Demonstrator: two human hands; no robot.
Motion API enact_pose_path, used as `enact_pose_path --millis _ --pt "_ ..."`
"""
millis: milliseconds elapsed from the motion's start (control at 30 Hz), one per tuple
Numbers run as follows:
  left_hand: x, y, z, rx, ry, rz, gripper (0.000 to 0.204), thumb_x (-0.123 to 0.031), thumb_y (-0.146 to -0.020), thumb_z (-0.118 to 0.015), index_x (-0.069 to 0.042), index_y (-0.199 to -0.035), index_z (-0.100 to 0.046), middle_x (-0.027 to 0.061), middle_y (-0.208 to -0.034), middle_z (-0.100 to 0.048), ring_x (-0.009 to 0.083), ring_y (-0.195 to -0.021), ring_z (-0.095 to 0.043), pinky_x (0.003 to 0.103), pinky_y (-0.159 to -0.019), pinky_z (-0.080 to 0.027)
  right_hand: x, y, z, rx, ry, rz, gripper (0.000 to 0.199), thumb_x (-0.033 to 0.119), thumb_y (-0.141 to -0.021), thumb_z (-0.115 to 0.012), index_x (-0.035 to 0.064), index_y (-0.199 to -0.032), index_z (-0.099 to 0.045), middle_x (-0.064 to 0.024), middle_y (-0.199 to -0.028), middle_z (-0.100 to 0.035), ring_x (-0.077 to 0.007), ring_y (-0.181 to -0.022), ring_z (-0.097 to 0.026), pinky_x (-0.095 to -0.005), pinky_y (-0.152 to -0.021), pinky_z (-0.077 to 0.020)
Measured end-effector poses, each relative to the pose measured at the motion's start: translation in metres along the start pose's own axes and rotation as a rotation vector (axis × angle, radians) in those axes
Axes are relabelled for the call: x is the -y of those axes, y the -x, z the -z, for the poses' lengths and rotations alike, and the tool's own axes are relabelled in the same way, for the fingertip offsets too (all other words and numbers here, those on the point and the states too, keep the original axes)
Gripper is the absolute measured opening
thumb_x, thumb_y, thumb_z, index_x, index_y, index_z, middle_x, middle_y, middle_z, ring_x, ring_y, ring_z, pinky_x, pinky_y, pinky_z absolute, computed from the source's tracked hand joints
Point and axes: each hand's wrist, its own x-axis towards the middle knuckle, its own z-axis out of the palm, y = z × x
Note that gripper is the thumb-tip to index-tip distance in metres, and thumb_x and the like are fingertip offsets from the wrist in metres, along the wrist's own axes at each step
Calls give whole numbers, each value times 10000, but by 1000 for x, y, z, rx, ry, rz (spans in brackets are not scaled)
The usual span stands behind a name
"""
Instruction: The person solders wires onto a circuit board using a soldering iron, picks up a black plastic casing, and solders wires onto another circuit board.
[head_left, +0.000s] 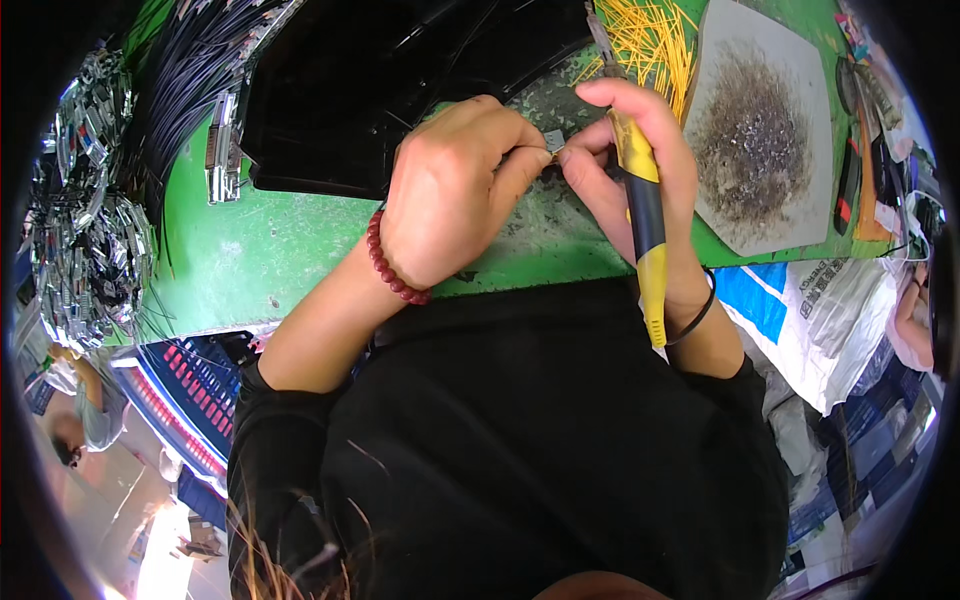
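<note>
1. Here in the head view, the left hand [450, 185] is in close over the green desk [215, 275], its grip narrow, thumb and finger pinched on a small grey piece [554, 141].
2. That piece sits right between the two hands, just in front of the black tray [320, 125]; its finer details are too small to tell.
3. Over to the right hand [660, 150]: its grip is wrapped round a yellow-and-black tool [647, 205], metal end pointing away, handle running back past the wrist.
4. And look, the right thumb tip comes in just beside the grey piece; whether it touches, I cannot tell.
5. Beyond the tool, a spread of thin yellow wires [652, 45] lies on the desk, with a grey board [815, 125] near them, dark crumbs scattered over its middle.
6. On the left flank, black wires [190, 85] fan out beside a heap of shiny silver parts [85, 215].
7. Red beads [384, 264] circle the left wrist, a black band [700, 315] the right.
8. Below the desk's edge at right, a white bag [835, 335]; far lower left, another person [97, 412].
</note>
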Motion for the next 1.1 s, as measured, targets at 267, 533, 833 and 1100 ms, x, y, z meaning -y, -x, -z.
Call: enact_pose_path --millis 267,533,833,1100 --pt "7 4 -12 -115 -143 -213 103 -21 -722 -710 -35 -780 -627 86 -770 -596 266 -698 -604 345 -599 -508 2 2 -4 9 32 -31 384 -62 -812 -579 44 -1180 -546 30 -624 -538 -1 -493 -461 -150 -448 -321" --pt "2 3 -14 -107 -304 -127 113 -13 -730 -724 -42 -788 -631 79 -757 -593 256 -682 -601 339 -586 -508 -12 2 20 -204 529 368 353 -27 -702 -756 109 -1017 -674 -7 -836 -707 -163 -657 -638 -277 -615 -453" --pt "3 -2 -17 -65 -431 -146 118 -57 -721 -736 -69 -754 -623 60 -728 -572 240 -657 -598 329 -555 -494 -12 16 42 -112 385 245 241 15 -820 -696 55 -1054 -660 -45 -850 -707 -176 -688 -666 -261 -618 -474" --pt "-8 -11 -13 45 -416 -95 102 -14 -740 -715 -51 -761 -621 85 -743 -583 279 -676 -601 352 -581 -489 -4 42 125 -388 277 8 832 674 -914 -437 -69 -1279 -522 -105 -722 -642 -86 -568 -475 -209 -536 -362"
